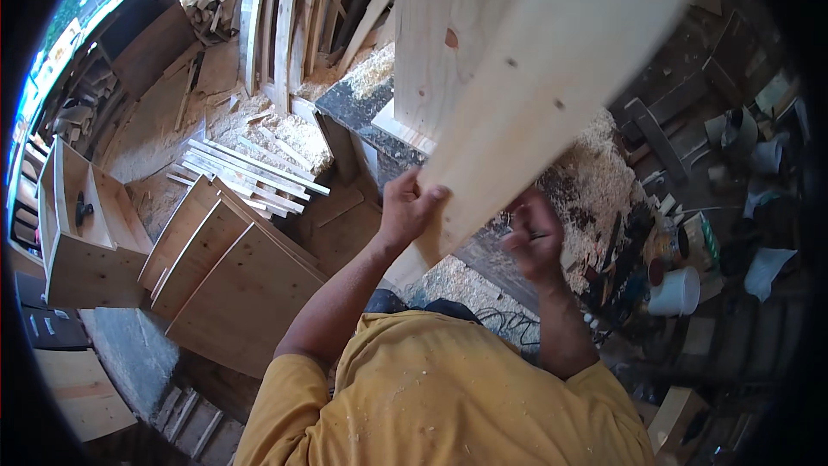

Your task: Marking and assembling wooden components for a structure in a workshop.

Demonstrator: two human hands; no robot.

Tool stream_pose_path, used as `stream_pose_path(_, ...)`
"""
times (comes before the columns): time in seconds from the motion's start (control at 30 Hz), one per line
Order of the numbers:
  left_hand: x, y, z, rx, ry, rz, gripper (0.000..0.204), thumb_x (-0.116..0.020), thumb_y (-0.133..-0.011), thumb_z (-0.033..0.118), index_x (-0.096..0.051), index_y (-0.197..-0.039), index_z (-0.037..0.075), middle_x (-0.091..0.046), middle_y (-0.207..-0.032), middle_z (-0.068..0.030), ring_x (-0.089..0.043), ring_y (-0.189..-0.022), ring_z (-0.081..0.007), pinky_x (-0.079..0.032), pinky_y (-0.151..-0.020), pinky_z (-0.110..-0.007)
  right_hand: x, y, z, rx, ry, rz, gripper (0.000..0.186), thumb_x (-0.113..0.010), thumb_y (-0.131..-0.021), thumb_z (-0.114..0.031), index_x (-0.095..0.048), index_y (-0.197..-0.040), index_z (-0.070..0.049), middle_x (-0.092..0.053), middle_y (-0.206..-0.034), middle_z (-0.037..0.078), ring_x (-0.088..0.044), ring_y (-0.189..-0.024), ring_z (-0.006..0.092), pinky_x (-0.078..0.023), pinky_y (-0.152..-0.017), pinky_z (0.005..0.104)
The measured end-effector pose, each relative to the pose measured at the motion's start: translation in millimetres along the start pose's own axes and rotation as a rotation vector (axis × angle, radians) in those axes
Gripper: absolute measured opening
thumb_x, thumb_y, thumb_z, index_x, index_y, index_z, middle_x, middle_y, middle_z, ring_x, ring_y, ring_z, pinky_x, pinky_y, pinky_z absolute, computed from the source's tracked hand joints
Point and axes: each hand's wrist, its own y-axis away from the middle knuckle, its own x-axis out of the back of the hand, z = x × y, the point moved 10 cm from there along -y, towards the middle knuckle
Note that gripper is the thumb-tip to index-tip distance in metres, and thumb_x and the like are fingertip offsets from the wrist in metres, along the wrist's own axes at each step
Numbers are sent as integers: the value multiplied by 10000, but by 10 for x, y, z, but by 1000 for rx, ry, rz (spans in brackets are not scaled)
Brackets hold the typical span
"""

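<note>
A long, pale wooden board point(509, 108) slants from in front of my chest up to the far right, its far end smeared by motion. My left hand point(412, 207) is closed on its left edge near the close end, thumb lying on the upper face. Beside the right edge is my right hand point(536, 233), its fingers loosely bent and apart. One fingertip reaches the edge and is partly hidden there; I cannot tell whether it touches. Beyond the board, a wide wooden panel point(444, 34) with a knot stands on the dark workbench point(358, 108).
Wood shavings point(595, 198) heap on the bench's right side. Several cut panels point(246, 293) lean together at left, near a wooden box-like piece point(95, 267). Thin strips point(246, 177) lie on the floor, and tall planks point(289, 26) stand behind. A white bucket point(674, 292) sits among clutter at right.
</note>
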Motion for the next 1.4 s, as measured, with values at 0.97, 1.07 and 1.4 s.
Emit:
stream_pose_path(0.97,3003,-1902,-2045,279,430,586,668,-266,-910,632,-326,-1387,168,-398,-1371,-68,-395,-1235,-268,-276,-1083,-453,138,366,3423,-815,328,202,476,-743,-749,-292,-614,-1094,8,-672,-941,159,-652,-819,215,-498,-718,296)
stream_pose_path(1.07,2722,-2092,-2534,467,605,564,678,-299,-889,653,-379,-1342,155,-406,-1365,-58,-392,-1236,-288,-275,-1073,-491,241,532,4002,-795,441,394,506,-721,-765,-316,-596,-1122,21,-669,-958,163,-645,-823,202,-499,-732,305)
stream_pose_path(1.4,2626,-2687,-4092,711,654,291,626,-470,-867,586,-422,-1303,138,-418,-1363,-115,-368,-1262,-321,-268,-1048,-574,272,179,4026,-787,651,727,484,-676,-797,-289,-577,-1152,24,-665,-984,180,-654,-874,221,-499,-755,312)
